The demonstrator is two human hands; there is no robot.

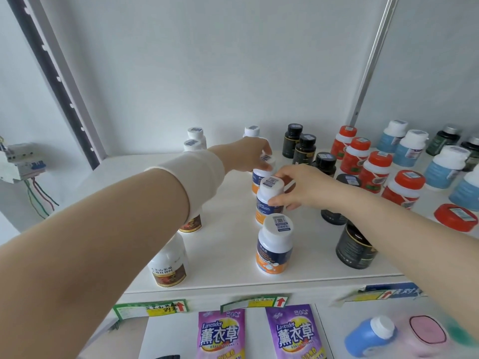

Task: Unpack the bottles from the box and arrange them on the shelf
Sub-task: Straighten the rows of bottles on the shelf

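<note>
White shelf (228, 242) well stocked! Left hand (246, 154) grip wraps the rear white-capped blue-and-orange plastic bottle (260, 178), right hand (303, 187) grip pinches the middle matching bottle (269, 193); box unseen.

I take this for a shop, likely a pharmacy: supplement bottles (275, 244) stand in sorted rows on a white shelf (228, 244), price tags (153, 308) line its front edge, and lavender sachets (221, 332) show below.
</note>
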